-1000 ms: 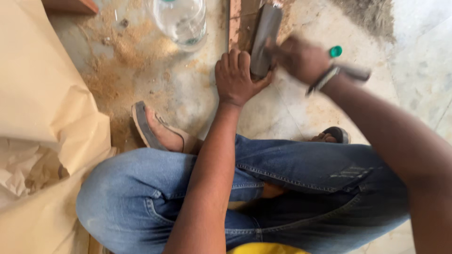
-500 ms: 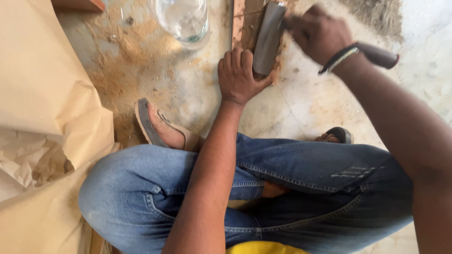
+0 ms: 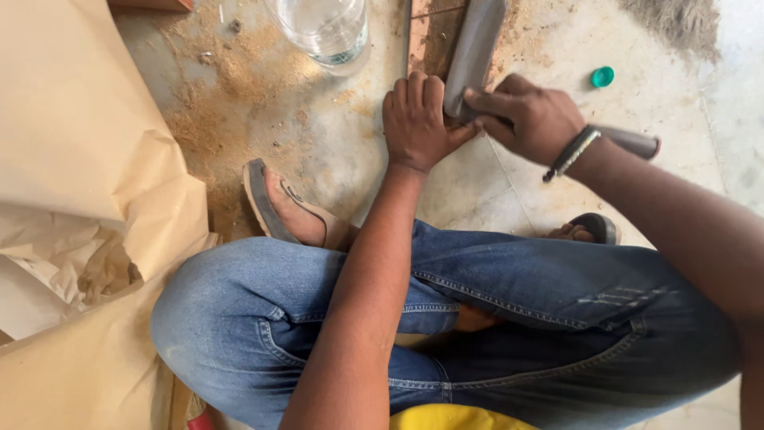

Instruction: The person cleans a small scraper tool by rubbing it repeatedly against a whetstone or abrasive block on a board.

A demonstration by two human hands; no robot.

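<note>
Fingers of my right hand [image 3: 532,119] were clenched around a long grey file [image 3: 475,56], gripping it near its lower end while the handle [image 3: 629,142] stuck out behind my wrist. My left hand [image 3: 416,121] held nothing; it lay flat, palm down, pressing on the reddish wooden piece [image 3: 430,36] just beside the file, thumb touching the tool. The file lay along that wood on the dusty floor. Sawdust [image 3: 231,80] spread to the left, near a clear glass jar [image 3: 326,28]. A green bottle cap [image 3: 602,76] sat to the right. Brown paper [image 3: 72,143] lay crumpled beside my sandalled foot [image 3: 290,211].
</note>
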